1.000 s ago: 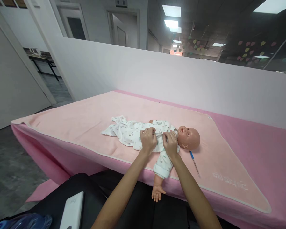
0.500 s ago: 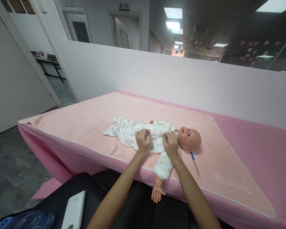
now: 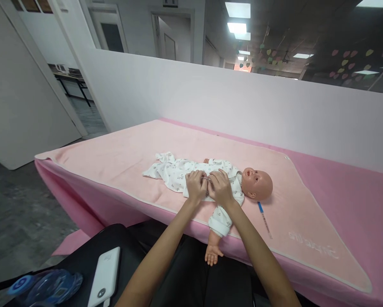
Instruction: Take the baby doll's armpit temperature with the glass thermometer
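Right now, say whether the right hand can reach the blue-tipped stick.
Probably yes: the blue-tipped stick lies uncovered on the pale pink blanket, though the right hand seems to pinch a thin strip.

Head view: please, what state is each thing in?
Left hand, closed on a thin pale strip
Right hand, closed, apparently on the same strip
Doll, lying, dressed
Blue-ended stick, lying flat
Pink cloth, spread out
Bottle, capped
White device, lying flat
Ceiling lights, lit

head view | from seated wearer's head | faces forward, down | near pink-covered table (image 3: 121,149)
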